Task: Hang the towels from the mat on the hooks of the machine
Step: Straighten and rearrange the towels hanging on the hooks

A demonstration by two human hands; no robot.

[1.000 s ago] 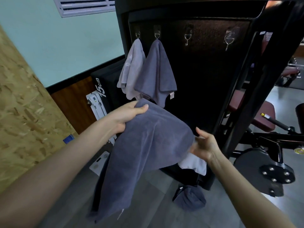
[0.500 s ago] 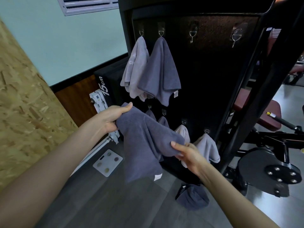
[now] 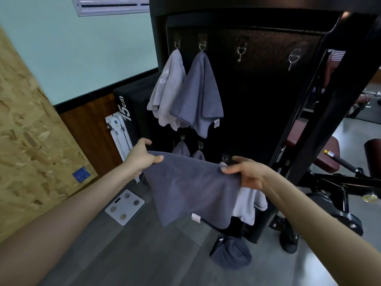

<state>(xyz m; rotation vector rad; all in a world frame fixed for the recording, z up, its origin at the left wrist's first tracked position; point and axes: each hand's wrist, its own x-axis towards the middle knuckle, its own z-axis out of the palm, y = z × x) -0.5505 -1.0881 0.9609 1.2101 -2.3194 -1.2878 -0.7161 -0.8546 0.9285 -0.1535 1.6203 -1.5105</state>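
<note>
Stretching the dark towel [image 3: 191,190] — left hand [image 3: 142,157], right hand [image 3: 249,174] each grip pinching it.

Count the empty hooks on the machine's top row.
2: the third hook and fourth hook from the left. Lower hooks are partly hidden behind the held towel.

Gym: weight machine [image 3: 268,100], padded seats [image 3: 321,155]

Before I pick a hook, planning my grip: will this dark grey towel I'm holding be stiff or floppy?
Probably floppy: the dark grey towel sags below the edge stretched between left hand and right hand. Likely light: thumb-and-finger pinches carry it. It should drape from the free hook like the hung grey towel.
</note>
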